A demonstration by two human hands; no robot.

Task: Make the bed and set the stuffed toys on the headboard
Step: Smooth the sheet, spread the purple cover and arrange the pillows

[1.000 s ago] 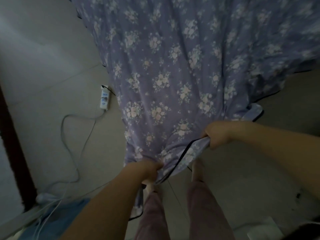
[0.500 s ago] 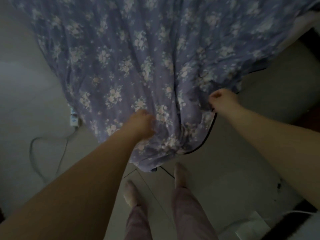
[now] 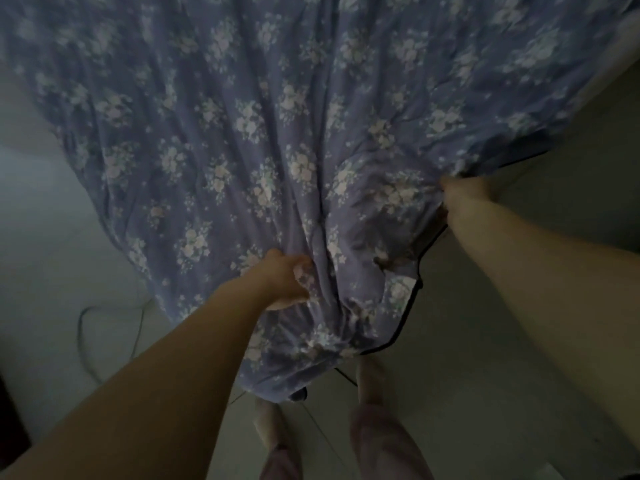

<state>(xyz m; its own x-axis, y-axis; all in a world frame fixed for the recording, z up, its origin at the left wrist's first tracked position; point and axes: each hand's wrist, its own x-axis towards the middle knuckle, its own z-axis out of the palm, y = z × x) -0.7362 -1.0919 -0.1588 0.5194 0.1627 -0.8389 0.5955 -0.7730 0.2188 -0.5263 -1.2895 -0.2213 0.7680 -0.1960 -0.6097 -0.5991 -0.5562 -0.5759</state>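
A purple quilt (image 3: 263, 126) with a white flower print and dark piping fills the upper part of the head view and hangs down in front of me. My left hand (image 3: 282, 282) grips a bunched fold of it near its lower middle. My right hand (image 3: 462, 199) grips the quilt's right edge, higher up and further right. The quilt's lowest corner dangles just above my feet. No stuffed toys or headboard are in sight.
Pale tiled floor (image 3: 519, 341) lies below. My bare feet and pink trouser legs (image 3: 381, 438) stand at the bottom centre. A thin cable (image 3: 83, 327) loops on the floor at the left. The room is dim.
Both hands have risen and spread apart with the quilt, the right one moving further right. The quilt now covers more of the view and hides the power strip on the floor.
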